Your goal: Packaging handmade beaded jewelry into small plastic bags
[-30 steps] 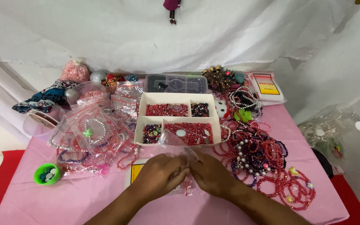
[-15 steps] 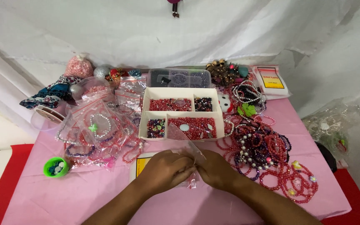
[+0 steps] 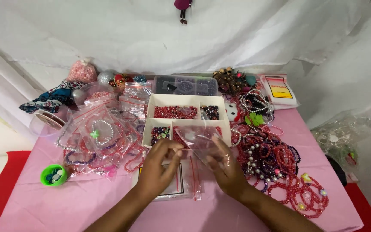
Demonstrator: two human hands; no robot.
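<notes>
My left hand (image 3: pixel 159 167) and my right hand (image 3: pixel 227 169) hold a small clear plastic zip bag (image 3: pixel 199 139) between them, just above the near edge of a white divided tray (image 3: pixel 189 99). The tray's compartments hold red, dark and mixed beads. Both hands pinch the bag's edges and it is spread out between my fingers. More flat clear bags with red strips (image 3: pixel 184 182) lie on the pink tablecloth (image 3: pixel 65 206) under my hands.
A heap of red, purple and pearl bead bracelets (image 3: pixel 275 159) lies to the right. Bagged bracelets (image 3: pixel 99 133) are piled on the left, with a small green cup (image 3: pixel 53 175) nearer me. A clear lidded box (image 3: pixel 186 85) and a white bag (image 3: pixel 280 90) sit behind.
My hands have risen from the table and moved apart, lifting the clear bag and spreading it over the tray's near edge. The camera view has tilted slightly.
</notes>
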